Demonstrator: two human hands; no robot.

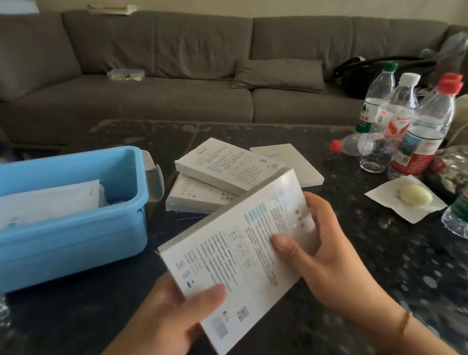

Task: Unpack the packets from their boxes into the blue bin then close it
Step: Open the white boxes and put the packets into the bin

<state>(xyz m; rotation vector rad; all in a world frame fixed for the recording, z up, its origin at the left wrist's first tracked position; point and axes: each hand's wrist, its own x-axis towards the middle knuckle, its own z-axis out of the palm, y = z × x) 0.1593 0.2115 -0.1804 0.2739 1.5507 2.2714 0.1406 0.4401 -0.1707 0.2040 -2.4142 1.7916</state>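
Left hand (179, 314) grips the near corner of a flat white box (235, 256), thumb curled over the printed face, fingers hidden beneath. Right hand (318, 245) holds the far right edge, thumb pressed flat on the print, fingers wrapped round the side. The box is in the air above the dark table (342, 321), tilted, its far end higher. It looks closed; I cannot tell which end has the flap.

Judgement: step in hand is opening this box. Best to steady it with the left hand, find the end flap with the right, then tip the opening toward the blue bin (52, 247), which sits just left, lid off, white packets (39, 207) already inside.

Three more boxes (225, 167) are stacked behind. Water bottles (419, 131) stand well to the right.
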